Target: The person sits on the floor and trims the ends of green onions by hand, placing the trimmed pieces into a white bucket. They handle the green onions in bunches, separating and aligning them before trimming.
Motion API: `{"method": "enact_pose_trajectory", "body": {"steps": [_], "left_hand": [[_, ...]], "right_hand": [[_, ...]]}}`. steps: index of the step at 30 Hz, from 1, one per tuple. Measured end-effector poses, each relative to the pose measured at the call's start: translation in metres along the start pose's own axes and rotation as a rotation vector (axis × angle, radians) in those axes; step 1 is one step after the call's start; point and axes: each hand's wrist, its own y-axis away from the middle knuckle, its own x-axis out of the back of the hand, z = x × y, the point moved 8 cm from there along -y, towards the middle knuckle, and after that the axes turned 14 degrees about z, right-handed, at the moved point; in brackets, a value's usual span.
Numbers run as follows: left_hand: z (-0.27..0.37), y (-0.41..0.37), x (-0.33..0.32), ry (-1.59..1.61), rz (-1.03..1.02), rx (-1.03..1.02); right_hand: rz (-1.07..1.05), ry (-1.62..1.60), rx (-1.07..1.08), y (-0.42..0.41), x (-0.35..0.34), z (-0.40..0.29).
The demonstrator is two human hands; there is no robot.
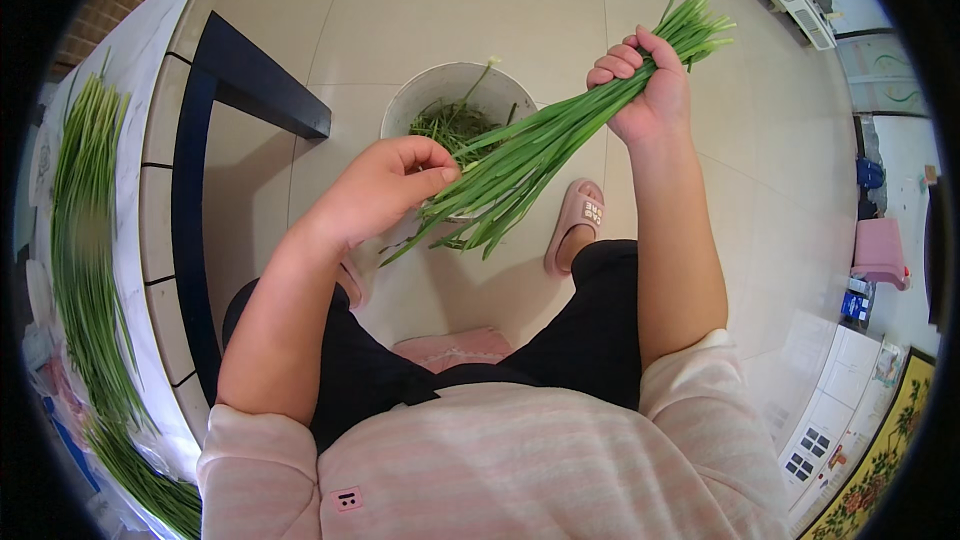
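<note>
My right hand is closed around a bunch of green garlic chives, close to their pale cut ends at the upper right. From there the leaves hang down to the left. At the side of the bunch, my left hand has its thumb and forefinger pinched at the leaves; exactly which ones is hard to see. Below the leaves stands a white bucket holding chive scraps, with one long stalk rising over its rim. The bunch partly covers the bucket's near side.
On the left, a table with a white marble-patterned top carries a long pile of chives and another bunch. Its dark leg stands left of the bucket. A slippered foot rests on the tiled floor. Farther right is a pink container.
</note>
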Motion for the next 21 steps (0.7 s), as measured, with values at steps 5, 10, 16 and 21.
{"method": "enact_pose_trajectory", "body": {"steps": [5, 10, 16, 21], "left_hand": [[-0.004, 0.002, -0.005, 0.060, -0.093, 0.087], [-0.010, 0.004, -0.009, 0.107, -0.113, 0.132], [-0.010, 0.001, -0.009, 0.109, -0.122, 0.094], [-0.004, 0.000, -0.003, 0.162, -0.040, 0.106]], "right_hand": [[0.003, -0.002, -0.006, 0.000, 0.000, 0.001], [0.021, -0.004, -0.013, 0.000, 0.001, 0.002], [0.038, 0.003, 0.008, 0.003, 0.000, 0.002], [0.033, 0.003, 0.003, 0.002, -0.001, 0.001]]}}
